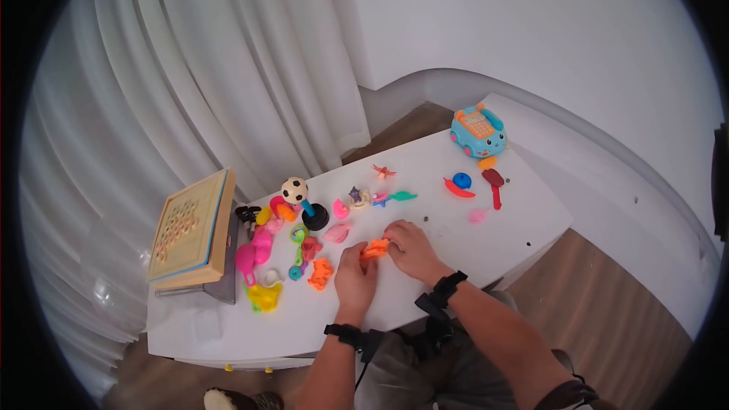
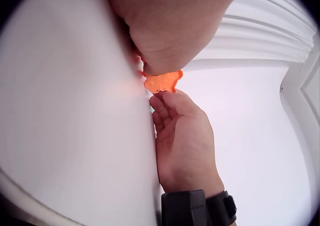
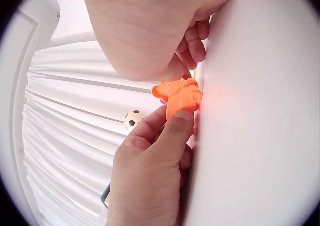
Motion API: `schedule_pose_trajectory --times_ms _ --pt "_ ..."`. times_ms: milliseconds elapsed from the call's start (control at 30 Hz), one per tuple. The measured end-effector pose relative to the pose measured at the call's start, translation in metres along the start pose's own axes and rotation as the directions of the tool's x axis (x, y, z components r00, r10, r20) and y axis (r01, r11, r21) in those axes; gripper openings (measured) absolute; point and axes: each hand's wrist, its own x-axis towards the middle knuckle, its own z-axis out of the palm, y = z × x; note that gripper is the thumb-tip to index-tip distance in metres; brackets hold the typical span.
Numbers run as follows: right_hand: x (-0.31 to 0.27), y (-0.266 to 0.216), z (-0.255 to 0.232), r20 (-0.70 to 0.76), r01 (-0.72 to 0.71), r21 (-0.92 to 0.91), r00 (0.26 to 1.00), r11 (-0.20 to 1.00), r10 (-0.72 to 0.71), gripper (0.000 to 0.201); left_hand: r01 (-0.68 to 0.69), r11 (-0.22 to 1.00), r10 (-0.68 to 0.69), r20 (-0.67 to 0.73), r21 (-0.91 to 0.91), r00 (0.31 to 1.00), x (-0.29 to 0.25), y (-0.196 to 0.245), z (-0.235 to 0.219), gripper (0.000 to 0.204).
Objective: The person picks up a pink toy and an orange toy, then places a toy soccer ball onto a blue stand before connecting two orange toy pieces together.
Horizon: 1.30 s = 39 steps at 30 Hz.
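Between my two hands is an orange moulded toy piece (image 1: 375, 249) with raised details and a wavy edge, low over the white table. My left hand (image 1: 355, 279) pinches its left end, the thumb lying flat on it in the right wrist view. From the other side, my right hand (image 1: 415, 251) holds the piece's edge with thumb and fingertips (image 2: 172, 99). The right wrist view shows a rounded part of the orange piece (image 3: 184, 98) between the hands. Beside my left hand lies another orange animal-shaped piece (image 1: 320, 274); a pink toy (image 1: 338, 233) rests just beyond.
Several small toys crowd the table's left half, around a soccer ball on a black-based stand (image 1: 315, 218). A board with rows of pieces (image 1: 190, 224) leans at the left edge. A blue toy phone (image 1: 479, 131) stands far right, near a red toy chili (image 1: 459, 189).
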Motion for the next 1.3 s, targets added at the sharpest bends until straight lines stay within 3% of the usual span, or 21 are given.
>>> schedule_pose_trajectory --times_ms 700,800,900,967,1300 --pt "-0.001 -0.008 -0.003 0.03 0.007 -0.054 1.0 0.998 -0.006 0.018 0.009 1.0 -0.009 -0.013 -0.003 1.0 0.001 0.003 -0.002 0.04" --pt "-0.002 -0.005 -0.001 0.041 0.014 -0.074 0.999 0.997 -0.011 0.02 -0.028 0.999 0.026 -0.072 -0.027 0.997 0.0 0.004 0.0 0.04" --pt "-0.003 -0.003 -0.001 0.041 0.031 -0.107 0.999 0.994 -0.026 0.024 -0.016 1.0 0.016 -0.064 -0.009 0.998 0.0 0.0 0.001 0.04" --pt "-0.003 -0.007 -0.002 0.042 0.047 -0.128 0.998 0.991 -0.042 0.025 0.05 0.998 -0.05 0.018 -0.024 0.999 -0.001 -0.001 0.0 0.039" --pt "-0.003 -0.008 -0.004 0.086 0.023 -0.13 0.996 0.991 -0.012 0.031 0.026 0.999 -0.026 0.008 -0.027 1.0 -0.001 0.005 -0.004 0.039"
